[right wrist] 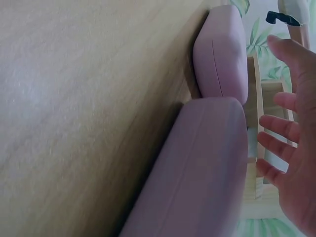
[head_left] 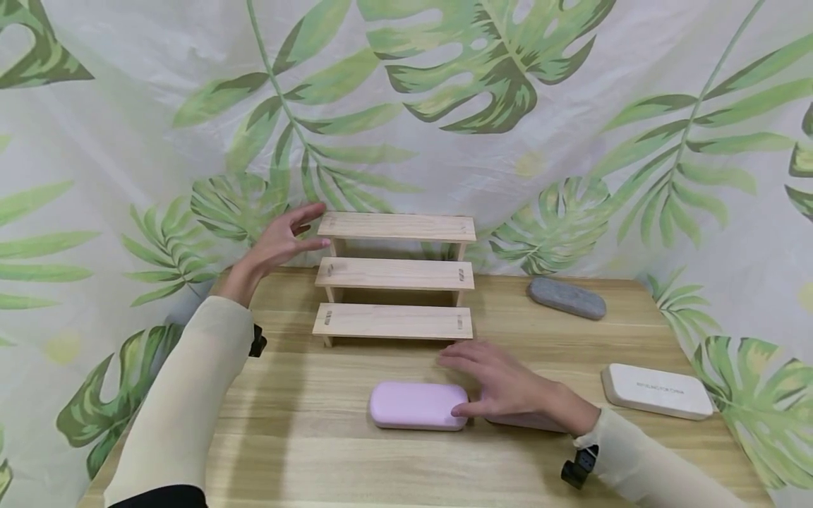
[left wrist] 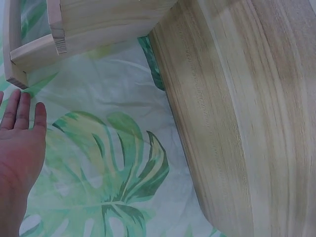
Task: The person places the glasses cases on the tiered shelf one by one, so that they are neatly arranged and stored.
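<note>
A three-tier wooden step shelf point(head_left: 394, 274) stands at the back of the table. My left hand point(head_left: 279, 240) is at the left end of its top tier, thumb and fingers spread apart, gripping nothing. In the left wrist view the fingers stretch toward the shelf's corner. My right hand point(head_left: 502, 384) hovers over two glasses cases with its fingers loosely extended. Its thumb overlaps the right end of the lilac glasses case point(head_left: 416, 406). Mostly hidden beneath that hand lies a mauve glasses case point(head_left: 530, 422); the right wrist view shows the two cases end to end.
A grey glasses case point(head_left: 567, 298) lies to the right of the shelf. Closer to the right edge is a white glasses case point(head_left: 657, 391) with printed lettering. Behind the wooden table point(head_left: 330, 458) hangs a leaf-patterned cloth point(head_left: 457, 162).
</note>
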A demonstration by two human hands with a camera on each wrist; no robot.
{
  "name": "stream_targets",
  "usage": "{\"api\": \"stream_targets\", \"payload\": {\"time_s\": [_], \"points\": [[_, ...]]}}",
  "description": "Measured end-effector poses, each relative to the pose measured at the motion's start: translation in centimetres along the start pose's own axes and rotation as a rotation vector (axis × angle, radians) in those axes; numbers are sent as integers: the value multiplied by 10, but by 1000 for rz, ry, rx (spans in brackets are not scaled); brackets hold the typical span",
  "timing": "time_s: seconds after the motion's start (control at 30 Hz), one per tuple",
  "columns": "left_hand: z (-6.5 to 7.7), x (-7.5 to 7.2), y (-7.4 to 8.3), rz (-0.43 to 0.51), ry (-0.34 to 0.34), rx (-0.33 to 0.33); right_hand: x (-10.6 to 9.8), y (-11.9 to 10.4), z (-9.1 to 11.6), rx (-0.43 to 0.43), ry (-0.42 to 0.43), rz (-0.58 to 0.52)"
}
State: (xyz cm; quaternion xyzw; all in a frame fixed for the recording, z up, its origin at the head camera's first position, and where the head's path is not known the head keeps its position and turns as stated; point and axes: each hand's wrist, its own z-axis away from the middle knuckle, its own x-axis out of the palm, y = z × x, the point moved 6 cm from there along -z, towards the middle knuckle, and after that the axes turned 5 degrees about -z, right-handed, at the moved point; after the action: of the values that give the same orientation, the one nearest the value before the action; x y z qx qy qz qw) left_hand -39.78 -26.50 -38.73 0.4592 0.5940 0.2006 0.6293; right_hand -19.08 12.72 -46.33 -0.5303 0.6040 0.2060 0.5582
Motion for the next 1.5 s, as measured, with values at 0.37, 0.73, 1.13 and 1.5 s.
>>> {"api": "stream_targets", "payload": {"time_s": [0.37, 0.73, 1.13, 1.5], "points": [[-5, -4, 4, -69, -16, -11, 12, -2, -9, -26, -41, -83], [-8, -4, 2, -53, -27, -52, 20, -3, -14, -88, -18, -85], [-14, -8, -1, -39, -44, -74, 28, -3, -14, -62, -29, -113], [-17, -10, 0, -89, -78, -102, 33, -4, -15, -57, -36, -115]]}}
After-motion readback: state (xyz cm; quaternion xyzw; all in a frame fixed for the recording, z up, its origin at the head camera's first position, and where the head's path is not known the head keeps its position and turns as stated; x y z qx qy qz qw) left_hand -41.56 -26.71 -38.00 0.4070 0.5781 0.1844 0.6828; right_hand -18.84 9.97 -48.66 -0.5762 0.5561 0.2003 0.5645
